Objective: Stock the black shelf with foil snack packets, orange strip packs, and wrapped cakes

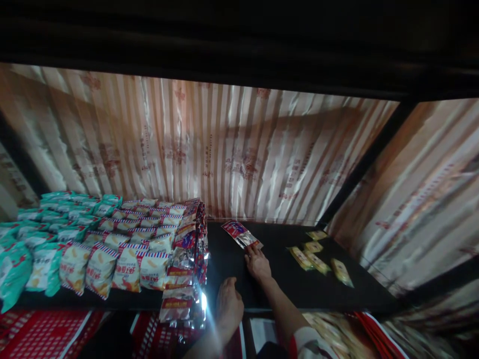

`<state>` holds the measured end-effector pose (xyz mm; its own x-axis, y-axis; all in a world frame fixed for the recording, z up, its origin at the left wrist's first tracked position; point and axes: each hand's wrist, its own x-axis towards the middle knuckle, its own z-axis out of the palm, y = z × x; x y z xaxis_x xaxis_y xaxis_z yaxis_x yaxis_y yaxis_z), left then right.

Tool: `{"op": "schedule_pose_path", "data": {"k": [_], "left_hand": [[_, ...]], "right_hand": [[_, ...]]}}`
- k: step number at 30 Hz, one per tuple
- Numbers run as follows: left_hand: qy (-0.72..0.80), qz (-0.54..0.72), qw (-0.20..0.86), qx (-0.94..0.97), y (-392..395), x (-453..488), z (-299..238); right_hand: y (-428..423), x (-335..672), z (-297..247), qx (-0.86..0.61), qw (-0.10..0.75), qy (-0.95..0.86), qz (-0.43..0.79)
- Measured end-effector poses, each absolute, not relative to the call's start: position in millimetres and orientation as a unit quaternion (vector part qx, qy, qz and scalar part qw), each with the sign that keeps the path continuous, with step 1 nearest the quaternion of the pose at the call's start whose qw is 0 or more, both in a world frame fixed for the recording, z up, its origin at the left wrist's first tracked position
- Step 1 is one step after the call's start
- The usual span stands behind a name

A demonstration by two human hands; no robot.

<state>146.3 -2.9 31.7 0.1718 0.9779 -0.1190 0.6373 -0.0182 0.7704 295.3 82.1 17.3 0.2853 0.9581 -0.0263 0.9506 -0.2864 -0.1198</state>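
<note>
On the black shelf (277, 284), a flat red, purple and silver snack packet (239, 234) lies at a slant near the back. The fingers of my right hand (258, 264) close on its near end and hide that edge. My left hand (229, 305) hovers by the shelf's front edge, its fingers loosely bent and apart, with nothing visible in it. Just left of that hand stands a thick row of similar shiny red and silver packets (179, 294), overlapping from front to back.
Farther left are rows of cream snack bags (127, 267) and green snack bags (45, 264). Several small yellow packets (314, 259) lie on the right. A dark upper shelf (239, 45) hangs overhead. Red baskets (48, 331) sit below, and striped sheeting (239, 149) covers the back.
</note>
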Motion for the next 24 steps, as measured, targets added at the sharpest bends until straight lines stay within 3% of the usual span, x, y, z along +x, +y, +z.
{"op": "schedule_pose_path", "data": {"k": [16, 24], "left_hand": [[0.601, 0.265, 0.393, 0.644, -9.2, 147.6, 33.4], [0.587, 0.251, 0.415, 0.649, 0.7, 142.8, 34.7]], "right_hand": [[96.0, 304.1, 24.7, -0.774, 0.056, -0.631, -0.002], [130.2, 310.2, 22.7, -0.832, 0.022, -0.549, 0.069]]}}
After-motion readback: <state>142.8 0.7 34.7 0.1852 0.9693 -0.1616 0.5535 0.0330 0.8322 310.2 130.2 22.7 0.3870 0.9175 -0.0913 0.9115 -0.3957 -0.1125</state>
